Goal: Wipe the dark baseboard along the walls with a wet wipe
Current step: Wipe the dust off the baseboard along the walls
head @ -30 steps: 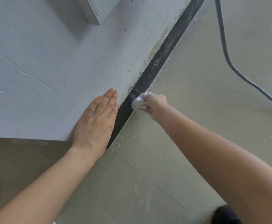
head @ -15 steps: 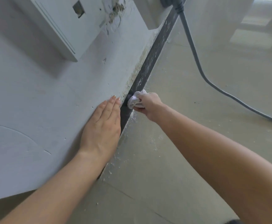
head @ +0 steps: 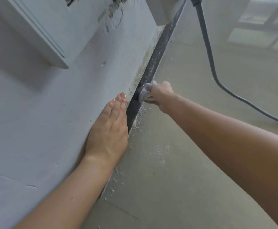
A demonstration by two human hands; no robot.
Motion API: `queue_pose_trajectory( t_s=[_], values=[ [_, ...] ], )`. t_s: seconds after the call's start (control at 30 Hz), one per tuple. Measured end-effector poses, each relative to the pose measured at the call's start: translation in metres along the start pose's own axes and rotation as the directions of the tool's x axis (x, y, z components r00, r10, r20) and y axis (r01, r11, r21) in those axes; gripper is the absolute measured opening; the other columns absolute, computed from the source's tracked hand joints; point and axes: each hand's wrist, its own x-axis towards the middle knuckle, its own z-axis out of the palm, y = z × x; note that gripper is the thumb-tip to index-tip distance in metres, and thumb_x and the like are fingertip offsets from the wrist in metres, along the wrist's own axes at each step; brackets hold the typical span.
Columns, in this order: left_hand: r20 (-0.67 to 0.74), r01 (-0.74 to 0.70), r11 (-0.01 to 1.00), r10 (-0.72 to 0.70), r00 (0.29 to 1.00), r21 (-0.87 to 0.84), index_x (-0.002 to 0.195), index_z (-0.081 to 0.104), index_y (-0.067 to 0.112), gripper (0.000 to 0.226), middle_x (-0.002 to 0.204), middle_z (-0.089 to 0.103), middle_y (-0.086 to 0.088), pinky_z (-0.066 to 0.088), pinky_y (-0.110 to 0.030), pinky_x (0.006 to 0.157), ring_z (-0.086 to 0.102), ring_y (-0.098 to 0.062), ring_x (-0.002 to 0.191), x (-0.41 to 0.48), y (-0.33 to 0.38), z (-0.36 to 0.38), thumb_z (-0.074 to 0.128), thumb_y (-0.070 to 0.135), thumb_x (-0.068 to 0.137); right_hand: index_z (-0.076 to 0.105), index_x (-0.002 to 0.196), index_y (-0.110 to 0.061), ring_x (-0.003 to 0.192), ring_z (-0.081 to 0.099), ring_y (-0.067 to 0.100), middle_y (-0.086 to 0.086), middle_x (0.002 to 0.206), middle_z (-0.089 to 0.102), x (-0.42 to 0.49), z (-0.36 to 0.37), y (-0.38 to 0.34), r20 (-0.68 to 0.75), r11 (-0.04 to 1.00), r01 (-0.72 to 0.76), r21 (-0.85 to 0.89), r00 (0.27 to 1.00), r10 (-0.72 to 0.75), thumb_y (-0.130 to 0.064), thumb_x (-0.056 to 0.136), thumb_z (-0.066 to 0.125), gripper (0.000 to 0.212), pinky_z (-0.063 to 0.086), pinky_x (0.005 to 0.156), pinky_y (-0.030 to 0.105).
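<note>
The dark baseboard [head: 158, 52] runs along the foot of the grey wall, from my left wrist up to the top of the view. Its far stretch is streaked with white dust; the part near my hands looks darker. My right hand [head: 160, 95] is closed around a crumpled white wet wipe [head: 145, 93] and presses it against the baseboard. My left hand [head: 109, 128] lies flat on the wall [head: 52, 113], fingers together, just left of the baseboard and a little nearer than the wipe.
A grey cable [head: 207, 47] hangs from the top and trails across the floor to the right edge. White boxes [head: 36, 33] stick out from the wall at upper left. Plaster crumbs [head: 140, 119] lie on the tiled floor by the baseboard.
My right hand has slid the wipe farther along the baseboard, away from me. My left hand followed along the wall. My head tilted up, so the wall boxes and cable came into view.
</note>
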Motion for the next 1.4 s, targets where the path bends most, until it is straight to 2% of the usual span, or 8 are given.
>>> queue_pose_trajectory(
  t_s=[0.2,0.33,0.6,0.73,0.97,1.07,1.17,1.4],
  values=[
    [-0.006,0.059,0.998,-0.059,0.998,-0.019,0.146,0.027,0.003,0.080,0.153,0.026,-0.015,0.001,-0.037,0.116,0.023,-0.023,0.143,0.000,0.000,-0.004,-0.022,0.002,0.083,0.062,0.102,0.006,0.075,0.066,0.023,0.010,0.078,0.061,-0.004,-0.024,0.009,-0.049,0.995,0.022,0.102,0.999,-0.017,-0.002,0.094,0.048,0.018,0.060,0.077,0.036],
    [-0.004,0.059,0.998,-0.059,0.998,-0.030,0.146,0.020,0.003,0.076,0.154,0.023,-0.016,-0.002,-0.038,0.117,0.020,-0.024,0.144,0.001,-0.001,-0.005,-0.022,0.003,0.083,0.060,0.098,0.003,0.069,0.068,0.025,0.014,0.086,0.065,-0.030,-0.001,0.035,0.220,0.982,-0.171,-0.080,0.958,0.184,-0.006,0.089,0.057,0.013,0.061,0.062,0.034],
    [0.020,0.055,0.998,-0.055,0.998,0.011,0.148,0.020,0.001,0.071,0.156,0.018,-0.014,-0.005,-0.038,0.116,0.014,-0.024,0.146,0.001,0.000,-0.009,-0.013,0.005,0.085,0.060,0.100,0.003,0.066,0.062,0.019,0.017,0.093,0.064,0.010,-0.010,-0.006,0.027,0.900,-0.071,0.429,0.997,0.066,-0.003,0.095,0.045,0.017,0.057,0.053,0.025],
    [0.046,0.066,0.998,-0.065,0.997,-0.009,0.148,0.025,0.005,0.067,0.156,0.020,-0.013,-0.009,-0.037,0.114,0.016,-0.023,0.145,0.004,-0.001,-0.013,0.002,0.011,0.085,0.060,0.106,-0.005,0.057,0.059,0.016,0.012,0.092,0.061,-0.010,-0.014,0.008,0.004,0.875,-0.154,0.459,0.985,0.171,-0.014,0.096,0.048,0.018,0.052,0.049,0.025],
    [0.059,0.045,0.998,-0.047,0.997,0.034,0.149,0.014,0.000,0.076,0.158,0.013,-0.013,-0.011,-0.038,0.114,0.008,-0.023,0.147,0.001,0.001,-0.008,-0.021,0.002,0.082,0.053,0.094,-0.002,0.043,0.048,0.013,0.012,0.073,0.053,-0.018,0.008,-0.011,0.207,0.836,-0.377,0.398,0.925,0.318,-0.002,0.099,0.031,0.023,0.041,0.031,0.015],
    [0.055,0.051,0.998,-0.053,0.997,0.027,0.149,0.016,0.001,0.077,0.157,0.015,-0.014,-0.011,-0.037,0.114,0.010,-0.024,0.146,0.001,0.002,-0.009,-0.022,0.002,0.082,0.055,0.122,0.003,0.056,0.054,0.014,0.016,0.090,0.059,0.002,-0.007,-0.031,0.097,0.864,-0.191,0.467,0.982,0.165,0.001,0.097,0.039,0.030,0.048,0.039,0.016],
    [0.069,0.043,0.998,-0.046,0.997,0.039,0.150,0.010,0.002,0.073,0.158,0.009,-0.014,-0.015,-0.039,0.112,0.004,-0.024,0.147,0.001,0.002,-0.010,-0.019,0.002,0.082,0.063,0.105,-0.003,0.062,0.059,0.016,0.015,0.103,0.062,0.006,-0.027,-0.025,0.042,0.825,-0.120,0.553,0.992,0.116,-0.005,0.095,0.046,0.019,0.052,0.047,0.021],
    [0.093,0.060,0.998,-0.062,0.994,0.026,0.148,0.002,-0.002,0.067,0.158,0.003,-0.015,-0.019,-0.040,0.111,-0.001,-0.025,0.147,0.004,0.002,-0.015,-0.007,0.009,0.083,0.054,0.113,-0.002,0.076,0.067,0.028,0.020,0.102,0.063,-0.031,-0.018,0.045,0.424,0.898,-0.433,0.075,0.829,0.364,-0.003,0.090,0.048,0.024,0.061,0.065,0.037]
  ],
)
